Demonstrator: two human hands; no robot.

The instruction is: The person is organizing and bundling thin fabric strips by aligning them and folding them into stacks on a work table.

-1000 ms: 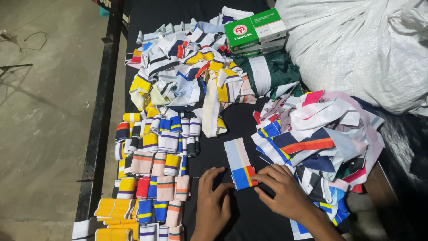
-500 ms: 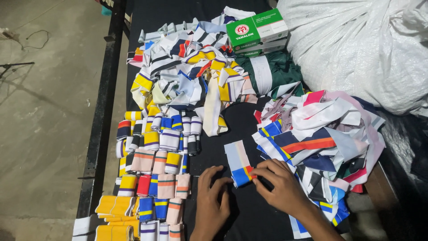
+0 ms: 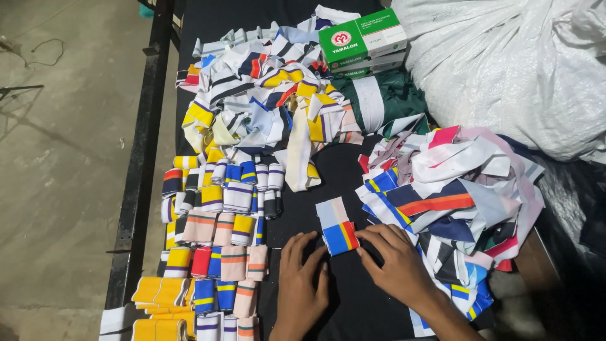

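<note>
Black table [image 3: 315, 164]: strip [image 3: 336, 225] between hands.

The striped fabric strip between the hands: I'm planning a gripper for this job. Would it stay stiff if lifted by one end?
Probably not. The striped fabric strip lies flat and thin on the black table, so it would likely droop. The loose pile beyond it curls and folds, suggesting light, floppy cloth. It is unlikely to roll.

At six o'clock the bottom edge cuts off the left hand [image 3: 302, 284] at the wrist and the rolled striped fabric cuffs [image 3: 214, 252]. At three o'clock, the white woven sack [image 3: 505, 69] runs past the frame. The green cardboard box [image 3: 361, 36] hides another beneath.
</note>
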